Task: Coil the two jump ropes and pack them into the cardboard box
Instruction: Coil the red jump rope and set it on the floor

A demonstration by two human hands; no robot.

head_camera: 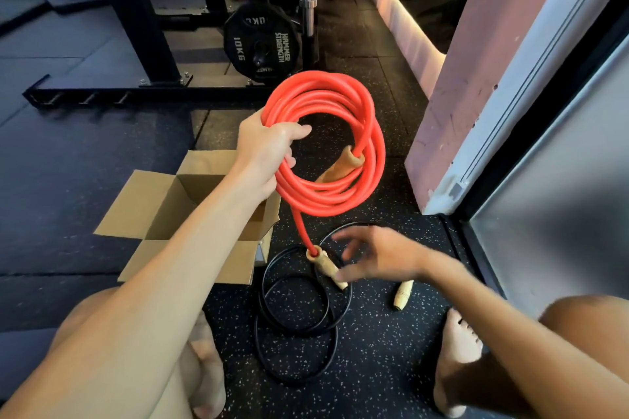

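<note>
left hand point(263, 155) holds the coiled red jump rope point(326, 197) up just right of the open cardboard box point(146, 201), fingers clamped round the loops; right hand point(377, 257), fingers apart, is at its dangling wooden handle point(325, 265); black jump rope point(296, 381) lies on the floor beside the box

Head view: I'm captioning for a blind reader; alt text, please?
A left hand holds a coiled red jump rope while the right hand reaches for its dangling wooden handle. An open cardboard box and a black rope lie on the floor.
</note>
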